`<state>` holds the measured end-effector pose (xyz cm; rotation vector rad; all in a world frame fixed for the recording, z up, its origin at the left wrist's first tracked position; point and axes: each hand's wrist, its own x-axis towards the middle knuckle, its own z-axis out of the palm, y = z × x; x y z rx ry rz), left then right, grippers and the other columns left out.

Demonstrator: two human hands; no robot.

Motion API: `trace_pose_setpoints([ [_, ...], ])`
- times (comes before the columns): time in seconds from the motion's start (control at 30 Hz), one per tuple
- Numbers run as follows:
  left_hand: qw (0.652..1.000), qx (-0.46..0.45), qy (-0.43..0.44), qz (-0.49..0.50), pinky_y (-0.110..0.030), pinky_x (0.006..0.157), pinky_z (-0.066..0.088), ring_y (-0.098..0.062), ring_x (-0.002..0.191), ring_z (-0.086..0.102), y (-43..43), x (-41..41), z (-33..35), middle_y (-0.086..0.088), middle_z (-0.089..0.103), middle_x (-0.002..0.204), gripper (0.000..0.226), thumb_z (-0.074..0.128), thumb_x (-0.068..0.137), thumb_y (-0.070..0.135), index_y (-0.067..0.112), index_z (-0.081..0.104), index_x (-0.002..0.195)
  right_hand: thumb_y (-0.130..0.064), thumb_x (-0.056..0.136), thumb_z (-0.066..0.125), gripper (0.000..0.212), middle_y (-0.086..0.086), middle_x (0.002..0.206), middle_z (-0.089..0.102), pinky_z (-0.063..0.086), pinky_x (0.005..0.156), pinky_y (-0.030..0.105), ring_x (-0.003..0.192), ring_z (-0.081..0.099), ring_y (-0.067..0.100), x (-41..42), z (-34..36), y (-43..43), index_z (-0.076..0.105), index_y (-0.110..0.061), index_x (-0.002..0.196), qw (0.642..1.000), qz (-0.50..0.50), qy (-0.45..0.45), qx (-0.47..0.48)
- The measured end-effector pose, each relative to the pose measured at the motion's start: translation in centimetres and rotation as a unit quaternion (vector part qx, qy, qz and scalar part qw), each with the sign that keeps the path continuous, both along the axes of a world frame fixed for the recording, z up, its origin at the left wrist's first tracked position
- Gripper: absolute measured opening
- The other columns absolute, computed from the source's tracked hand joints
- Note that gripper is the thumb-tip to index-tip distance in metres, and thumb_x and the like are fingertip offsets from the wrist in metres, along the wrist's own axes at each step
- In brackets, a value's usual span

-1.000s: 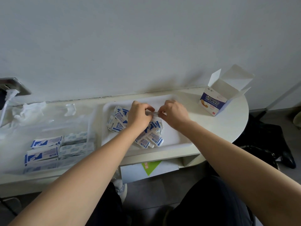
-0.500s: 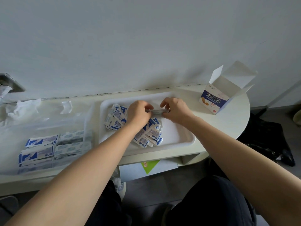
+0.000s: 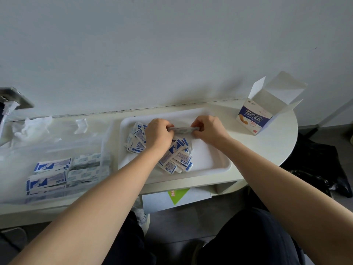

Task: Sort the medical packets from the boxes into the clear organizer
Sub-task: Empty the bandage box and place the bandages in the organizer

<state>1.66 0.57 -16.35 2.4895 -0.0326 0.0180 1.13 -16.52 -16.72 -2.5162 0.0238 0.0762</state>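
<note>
Left hand (image 3: 159, 133) and right hand (image 3: 209, 129) each pinch one end of a small packet stack (image 3: 183, 129) above the white tray (image 3: 210, 159).

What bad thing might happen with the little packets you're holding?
1. The left hand and right hand pinch the bundle of packets only at its ends, so the middle ones may slip out and fall back into the loose pile on the tray.
2. The left forearm lies right over that pile. Swinging toward the clear organizer might drag packets over the tray's near rim.
</note>
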Motion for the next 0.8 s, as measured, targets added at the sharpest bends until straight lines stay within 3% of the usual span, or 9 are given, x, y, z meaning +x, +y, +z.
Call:
trace_pose_setpoints([
  [0.13,1.000,-0.018,0.004,-0.019,-0.023,0.081,0.046,-0.016,0.095,0.065,-0.1,-0.3,0.4,0.000,0.074,0.101,0.019,0.063,0.089,0.016,0.017,0.075,0.104,-0.005,0.076,0.069,0.009,0.003,0.065,0.064,0.052,0.066,0.031,0.061,0.060,0.018,-0.4,0.5,0.1,0.069,-0.012,0.082,0.998,-0.011,-0.015,0.066],
  [0.23,0.999,-0.045,-0.018,-0.013,-0.019,0.071,0.042,-0.013,0.087,0.066,0.1,-0.5,1.7,0.002,0.074,0.096,0.016,0.065,0.089,0.019,0.018,0.076,0.101,-0.004,0.080,0.069,0.006,0.008,0.063,0.067,0.054,0.061,0.025,0.051,0.060,0.011,-0.7,1.3,0.0,0.068,-0.010,0.081,0.988,-0.029,-0.031,0.151],
  [0.37,0.998,-0.053,-0.037,-0.010,-0.015,0.069,0.038,-0.011,0.087,0.065,1.7,-0.5,3.9,0.002,0.074,0.098,0.016,0.066,0.088,0.020,0.018,0.076,0.099,-0.007,0.083,0.070,0.006,0.011,0.068,0.069,0.051,0.059,0.020,0.055,0.061,0.011,-0.7,2.6,0.7,0.071,-0.009,0.088,0.967,-0.027,-0.047,0.249],
  [0.53,0.996,0.005,-0.083,-0.012,-0.023,0.077,0.041,-0.019,0.098,0.060,5.6,-1.3,6.8,0.002,0.074,0.096,0.017,0.064,0.088,0.022,0.024,0.076,0.099,-0.019,0.080,0.075,0.003,-0.003,0.078,0.072,0.047,0.066,0.016,0.068,0.060,0.001,-0.7,4.2,3.9,0.074,-0.018,0.082,0.962,-0.008,-0.101,0.254],
  [0.63,0.995,0.029,-0.093,-0.002,-0.021,0.077,0.043,-0.016,0.093,0.065,8.9,-2.2,8.6,0.003,0.074,0.097,0.017,0.063,0.088,0.021,0.024,0.076,0.098,-0.011,0.080,0.074,0.004,0.007,0.074,0.072,0.050,0.062,0.022,0.063,0.064,0.009,-0.8,5.4,7.3,0.073,-0.013,0.083,0.945,0.022,-0.096,0.311],
  [0.8,0.995,0.069,-0.074,0.016,-0.020,0.075,0.040,-0.016,0.095,0.066,15.1,-3.7,10.7,0.002,0.074,0.100,0.018,0.063,0.086,0.018,0.022,0.076,0.099,0.000,0.079,0.072,0.011,0.011,0.067,0.068,0.048,0.053,0.018,0.054,0.062,0.011,-1.7,7.0,13.6,0.072,-0.001,0.090,0.930,0.066,-0.061,0.357],
])
